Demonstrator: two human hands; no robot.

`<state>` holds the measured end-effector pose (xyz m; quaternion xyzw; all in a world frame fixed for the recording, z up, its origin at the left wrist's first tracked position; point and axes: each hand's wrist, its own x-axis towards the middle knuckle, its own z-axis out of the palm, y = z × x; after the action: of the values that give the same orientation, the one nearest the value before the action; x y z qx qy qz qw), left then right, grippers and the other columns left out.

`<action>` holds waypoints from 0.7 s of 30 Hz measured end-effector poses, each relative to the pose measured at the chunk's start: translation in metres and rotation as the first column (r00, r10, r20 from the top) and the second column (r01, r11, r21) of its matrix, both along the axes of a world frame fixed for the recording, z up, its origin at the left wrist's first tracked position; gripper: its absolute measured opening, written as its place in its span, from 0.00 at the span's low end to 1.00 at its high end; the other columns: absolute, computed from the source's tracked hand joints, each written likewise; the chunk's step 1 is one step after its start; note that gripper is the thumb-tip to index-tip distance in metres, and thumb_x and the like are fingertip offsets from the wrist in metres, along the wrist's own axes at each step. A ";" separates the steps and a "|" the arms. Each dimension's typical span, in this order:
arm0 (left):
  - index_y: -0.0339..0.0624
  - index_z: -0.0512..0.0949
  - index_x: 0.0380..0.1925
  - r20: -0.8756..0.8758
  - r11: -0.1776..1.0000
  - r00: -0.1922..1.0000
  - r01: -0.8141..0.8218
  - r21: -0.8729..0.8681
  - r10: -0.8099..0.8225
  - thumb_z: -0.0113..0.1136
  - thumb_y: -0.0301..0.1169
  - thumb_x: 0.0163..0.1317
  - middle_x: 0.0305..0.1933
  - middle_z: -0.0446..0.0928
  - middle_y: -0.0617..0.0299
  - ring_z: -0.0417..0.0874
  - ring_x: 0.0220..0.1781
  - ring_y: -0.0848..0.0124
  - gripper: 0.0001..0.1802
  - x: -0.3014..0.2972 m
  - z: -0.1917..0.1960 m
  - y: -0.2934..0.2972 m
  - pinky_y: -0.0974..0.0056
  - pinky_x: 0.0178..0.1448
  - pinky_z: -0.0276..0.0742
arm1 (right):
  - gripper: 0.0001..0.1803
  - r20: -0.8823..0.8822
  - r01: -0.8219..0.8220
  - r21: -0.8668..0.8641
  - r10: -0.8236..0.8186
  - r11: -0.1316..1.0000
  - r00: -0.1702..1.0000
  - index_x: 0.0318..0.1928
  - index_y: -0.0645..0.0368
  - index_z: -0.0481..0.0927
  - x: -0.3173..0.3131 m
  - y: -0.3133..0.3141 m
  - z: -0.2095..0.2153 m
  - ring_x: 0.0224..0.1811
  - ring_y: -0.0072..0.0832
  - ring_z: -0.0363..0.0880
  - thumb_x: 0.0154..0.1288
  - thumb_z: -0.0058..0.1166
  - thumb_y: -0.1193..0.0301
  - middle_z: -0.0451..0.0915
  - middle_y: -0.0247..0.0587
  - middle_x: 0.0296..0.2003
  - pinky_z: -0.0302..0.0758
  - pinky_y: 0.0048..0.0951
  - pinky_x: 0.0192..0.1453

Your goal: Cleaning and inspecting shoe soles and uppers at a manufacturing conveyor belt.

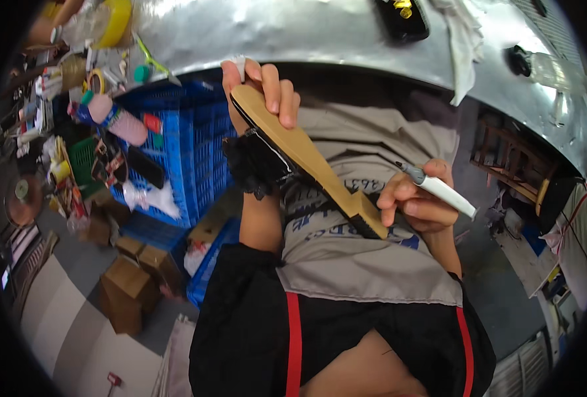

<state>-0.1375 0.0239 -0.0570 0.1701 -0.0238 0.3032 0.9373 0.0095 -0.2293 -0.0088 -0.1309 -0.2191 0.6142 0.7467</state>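
A shoe with a tan sole (300, 149), a low block heel and black strappy upper parts (260, 162) is held tilted in front of my apron. My left hand (270, 89) is closed around its toe end, with a white wrap on one finger. My right hand (426, 205) grips a white pen-like marker (447, 195) with a grey collar; its dark tip points up and left, apart from the sole. The fingertips of this hand are beside the heel, and whether they touch it I cannot tell. Some of the upper is hidden behind the sole.
A metal-topped table (240, 30) curves ahead, bearing a black tray (406, 20), a white cloth (464, 53) and a clear bottle (558, 73). Left stands a blue crate (181, 145) with a pink bottle (124, 122) on it. Cardboard boxes (124, 291) are lower left, a wooden rack (508, 155) right.
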 end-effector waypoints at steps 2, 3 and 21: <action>0.38 0.74 0.42 0.014 0.999 0.999 -0.053 -0.008 0.053 0.22 0.53 0.81 0.24 0.69 0.54 0.71 0.20 0.57 0.34 -0.010 -0.005 0.002 0.57 0.26 0.70 | 0.32 0.001 0.064 -0.157 -0.064 0.986 0.998 0.64 0.65 0.67 -0.012 0.010 0.015 0.53 0.59 0.83 0.58 0.52 0.90 0.81 0.64 0.47 0.86 0.50 0.49; 0.37 0.74 0.42 0.014 0.998 0.998 -0.065 -0.013 0.065 0.22 0.53 0.81 0.24 0.69 0.55 0.71 0.20 0.58 0.35 -0.015 -0.007 0.002 0.57 0.27 0.70 | 0.29 0.097 0.068 -0.085 -0.060 0.994 0.994 0.63 0.66 0.68 -0.011 0.020 0.016 0.47 0.52 0.85 0.60 0.54 0.87 0.81 0.62 0.45 0.86 0.44 0.44; 0.40 0.71 0.44 0.067 0.982 0.995 -0.082 0.169 0.071 0.22 0.51 0.81 0.27 0.71 0.57 0.73 0.24 0.63 0.30 -0.025 0.005 0.000 0.59 0.34 0.73 | 0.14 0.620 0.115 -0.382 0.162 0.917 0.768 0.44 0.61 0.70 -0.035 0.055 0.048 0.25 0.17 0.69 0.61 0.60 0.78 0.76 0.44 0.34 0.66 0.18 0.29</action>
<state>-0.1622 0.0244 -0.0517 0.2417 -0.0719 0.3408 0.9057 -0.0252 -0.1748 0.0388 -0.4784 -0.3319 0.5734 0.5763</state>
